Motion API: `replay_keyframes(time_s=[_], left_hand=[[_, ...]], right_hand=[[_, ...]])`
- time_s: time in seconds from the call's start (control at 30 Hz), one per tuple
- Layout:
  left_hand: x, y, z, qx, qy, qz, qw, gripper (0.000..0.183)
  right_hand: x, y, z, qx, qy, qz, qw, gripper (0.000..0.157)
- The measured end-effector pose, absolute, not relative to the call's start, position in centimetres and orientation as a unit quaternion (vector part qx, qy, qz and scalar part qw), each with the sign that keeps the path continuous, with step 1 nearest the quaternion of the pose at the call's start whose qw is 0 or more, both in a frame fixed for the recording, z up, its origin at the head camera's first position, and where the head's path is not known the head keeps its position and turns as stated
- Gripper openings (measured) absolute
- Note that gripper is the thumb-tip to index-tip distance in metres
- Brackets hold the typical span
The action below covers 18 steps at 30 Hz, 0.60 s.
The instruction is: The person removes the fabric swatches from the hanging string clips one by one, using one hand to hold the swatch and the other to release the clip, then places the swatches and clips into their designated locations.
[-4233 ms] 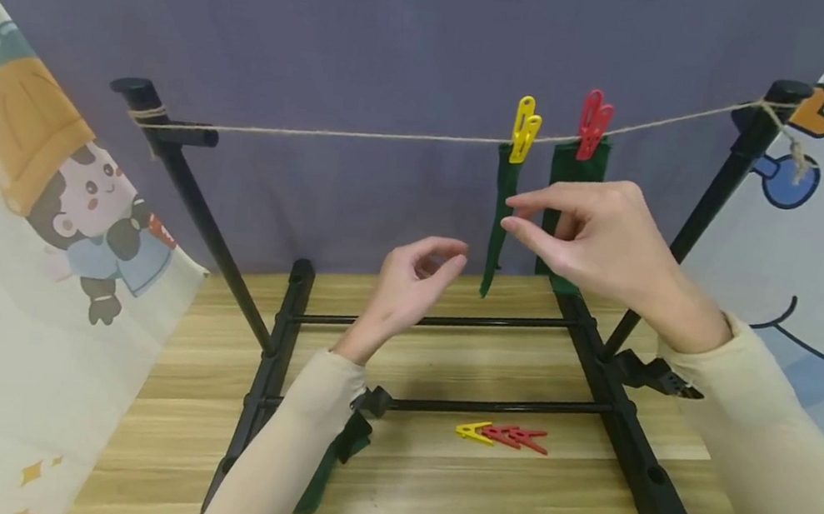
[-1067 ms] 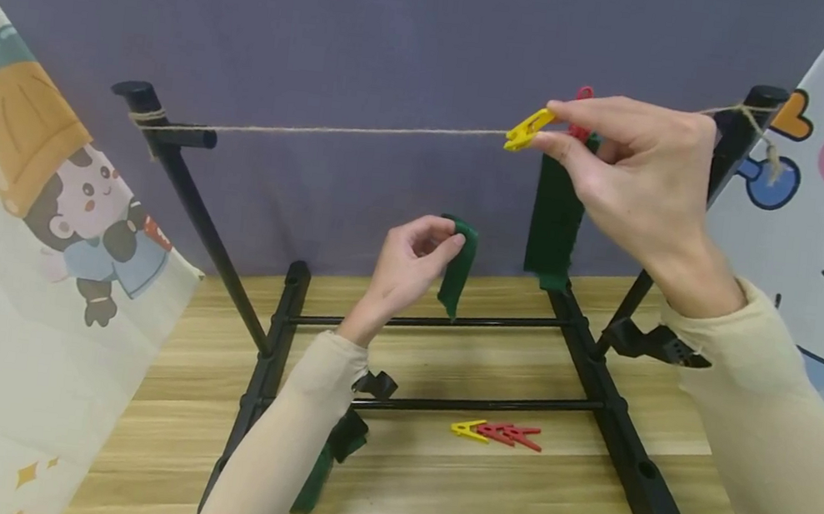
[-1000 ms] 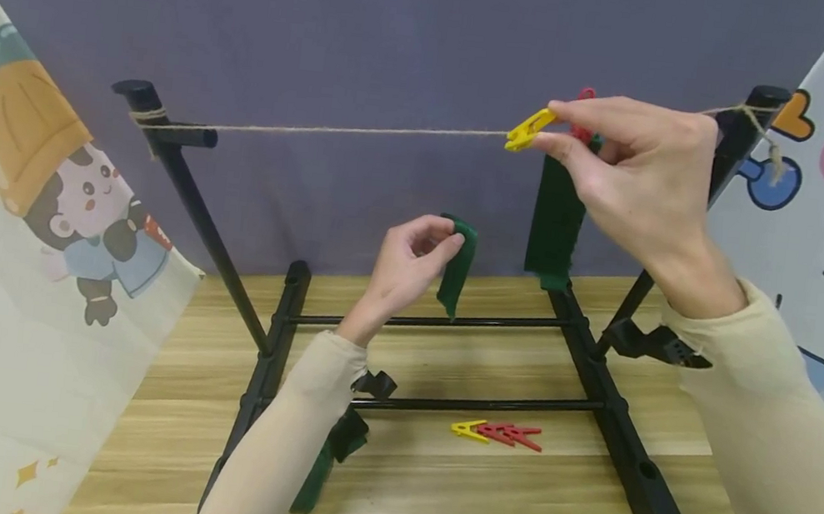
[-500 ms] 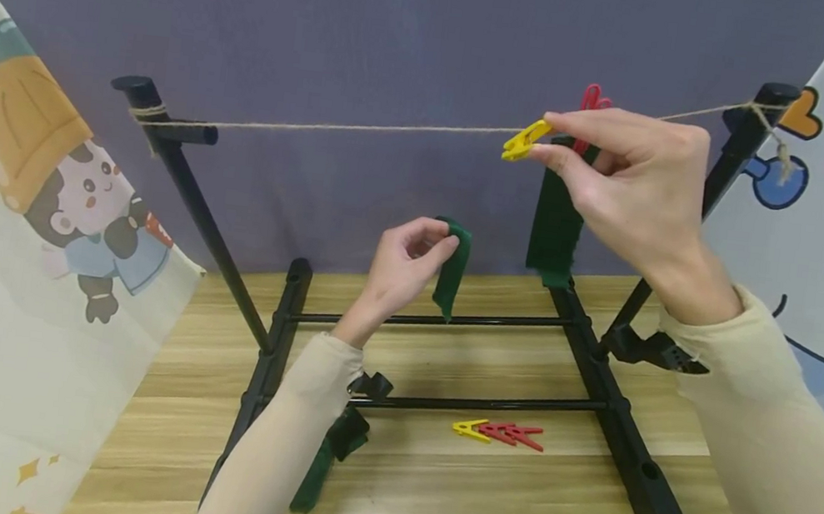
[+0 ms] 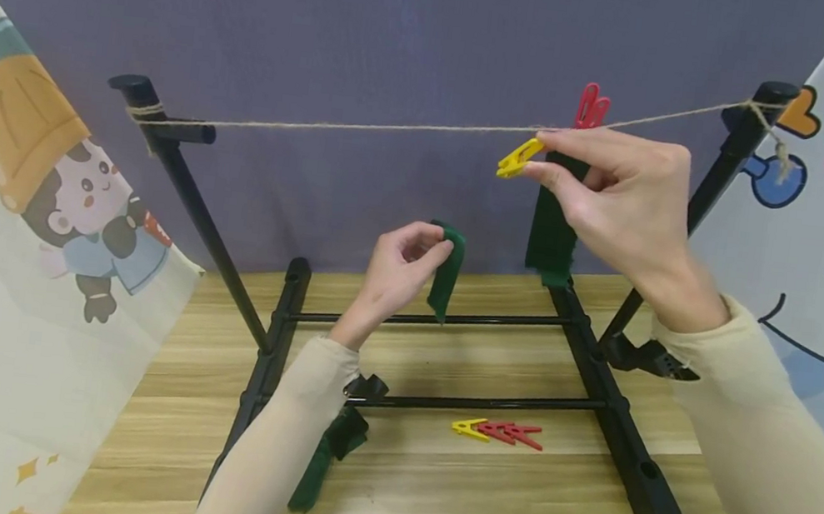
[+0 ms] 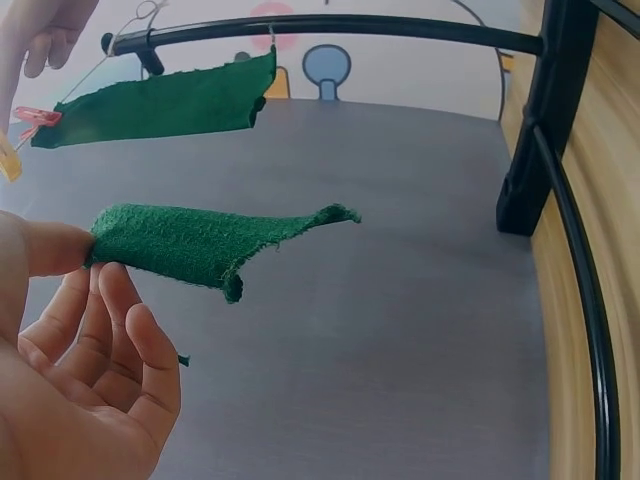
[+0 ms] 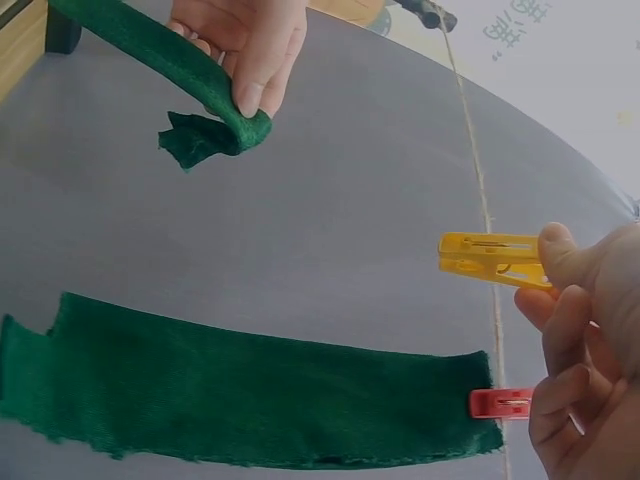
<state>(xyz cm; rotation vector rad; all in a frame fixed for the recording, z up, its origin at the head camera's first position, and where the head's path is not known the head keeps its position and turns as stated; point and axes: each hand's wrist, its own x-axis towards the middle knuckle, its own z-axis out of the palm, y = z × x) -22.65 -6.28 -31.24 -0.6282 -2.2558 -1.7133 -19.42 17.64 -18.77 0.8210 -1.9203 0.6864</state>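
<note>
My left hand (image 5: 405,266) pinches a strip of dark green cloth (image 5: 446,276) by its upper end; in the left wrist view the green strip (image 6: 185,243) stretches out from thumb and fingertips. A yellow clothespin (image 5: 518,159) is between the thumb and forefinger of my right hand (image 5: 621,199), just below the twine line (image 5: 365,127). Behind that hand, a second green cloth (image 5: 553,226) hangs from the line under a red clothespin (image 5: 591,107). The right wrist view shows the yellow clothespin (image 7: 490,257) apart from both cloths, its jaws toward the left.
Black posts (image 5: 197,222) on a black base frame (image 5: 636,456) carry the line at both sides. One yellow and two red clothespins (image 5: 497,432) lie on the wooden table (image 5: 431,502). More green cloth (image 5: 315,473) lies by the left forearm. A grey backdrop (image 5: 330,31) stands behind.
The green strip came off the line into my left hand, and the yellow clothespin that held it into my right hand. Over the last second, the right hand lowered slightly below the line.
</note>
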Motion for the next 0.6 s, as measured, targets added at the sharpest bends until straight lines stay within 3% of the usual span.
replay_keyframes(time_s=[0.6], left_hand=[[-22.8, -6.7, -32.8, -0.202, -0.778, -0.586, 0.104, 0.02]], right_hand=[[-19.4, 17.0, -21.0, 0.319, -0.793, 0.297, 0.426, 0.029]])
